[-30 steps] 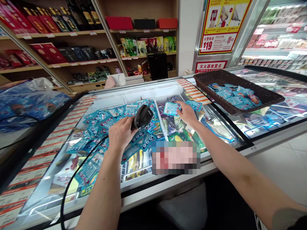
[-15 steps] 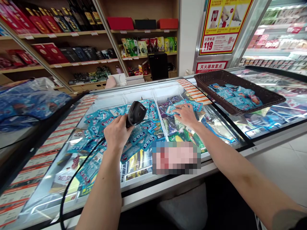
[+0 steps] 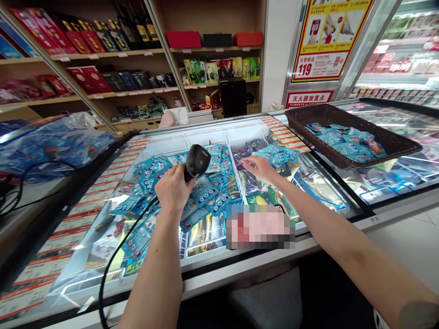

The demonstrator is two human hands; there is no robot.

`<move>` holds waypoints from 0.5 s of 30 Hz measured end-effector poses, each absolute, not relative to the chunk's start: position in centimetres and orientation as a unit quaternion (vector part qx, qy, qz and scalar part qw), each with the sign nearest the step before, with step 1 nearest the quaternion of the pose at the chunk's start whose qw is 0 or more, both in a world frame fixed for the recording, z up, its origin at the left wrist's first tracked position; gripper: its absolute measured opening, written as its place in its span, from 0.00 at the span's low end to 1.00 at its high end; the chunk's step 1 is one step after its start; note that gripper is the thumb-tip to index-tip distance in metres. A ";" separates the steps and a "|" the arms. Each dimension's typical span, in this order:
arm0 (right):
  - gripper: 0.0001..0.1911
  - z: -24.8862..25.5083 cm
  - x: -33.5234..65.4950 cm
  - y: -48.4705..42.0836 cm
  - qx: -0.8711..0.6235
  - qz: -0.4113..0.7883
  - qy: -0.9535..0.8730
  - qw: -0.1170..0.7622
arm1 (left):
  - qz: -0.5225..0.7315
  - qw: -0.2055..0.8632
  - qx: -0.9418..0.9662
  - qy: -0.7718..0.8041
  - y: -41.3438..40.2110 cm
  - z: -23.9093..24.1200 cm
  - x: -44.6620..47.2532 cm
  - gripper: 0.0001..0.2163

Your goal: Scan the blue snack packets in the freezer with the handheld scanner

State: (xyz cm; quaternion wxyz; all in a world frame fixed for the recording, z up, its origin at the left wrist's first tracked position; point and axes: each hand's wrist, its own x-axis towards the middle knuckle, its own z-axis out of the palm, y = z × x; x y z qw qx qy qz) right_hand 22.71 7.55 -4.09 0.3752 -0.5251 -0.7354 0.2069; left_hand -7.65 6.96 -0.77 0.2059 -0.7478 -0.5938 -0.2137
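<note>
My left hand is wrapped round the handle of a black barcode scanner, whose head points up and away from me. A black cord runs from it down to the lower left. Below it, many blue snack packets lie spread on the freezer's glass top. My right hand hovers over the glass to the right, its fingers stretched out leftward, and I see nothing in it. Just beyond that hand lies a small group of blue packets.
A brown wicker basket with more blue packets stands at the right. At the left is a clear plastic bag of blue packets. A blurred-out flat object lies by the front edge. Stocked shelves line the back.
My right hand has come off the small group of blue packets and moved left, towards the white divider. My left hand keeps the scanner over the pile. The view has shifted slightly.
</note>
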 end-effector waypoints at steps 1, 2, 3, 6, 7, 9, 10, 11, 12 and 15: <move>0.17 -4.0 22.3 7.8 -0.506 0.266 -0.726 0.382 | -0.213 0.207 -0.748 -0.594 6.9 -0.7 -7.6 0.16; 0.18 -3.9 21.9 8.1 -0.483 0.325 -0.716 0.386 | -0.213 0.207 -0.748 -0.594 6.8 -0.7 -7.5 0.16; 0.19 -3.9 21.6 8.3 -0.457 0.378 -0.706 0.387 | -0.213 0.205 -0.748 -0.594 6.8 -0.7 -7.5 0.16; 0.21 -4.0 21.1 8.7 -0.416 0.476 -0.678 0.376 | -0.210 0.198 -0.753 -0.592 6.8 -0.6 -7.3 0.17; 0.21 -4.1 21.0 8.7 -0.415 0.489 -0.672 0.372 | -0.210 0.196 -0.755 -0.590 6.8 -0.7 -7.3 0.18; 0.21 -4.3 21.0 8.6 -0.419 0.499 -0.658 0.379 | -0.210 0.192 -0.757 -0.587 6.8 -0.7 -7.2 0.19; 0.21 -4.3 21.0 8.5 -0.425 0.497 -0.648 0.392 | -0.210 0.192 -0.758 -0.586 6.8 -0.7 -7.2 0.19; 0.21 -4.4 21.1 8.4 -0.435 0.490 -0.634 0.410 | -0.211 0.193 -0.759 -0.585 6.8 -0.8 -7.2 0.19; 0.20 -4.5 21.2 8.3 -0.451 0.479 -0.616 0.433 | -0.210 0.194 -0.760 -0.584 6.8 -0.8 -7.2 0.19; 0.18 -4.8 21.9 8.1 -0.499 0.435 -0.550 0.508 | -0.205 0.200 -0.760 -0.583 6.9 -1.0 -7.2 0.18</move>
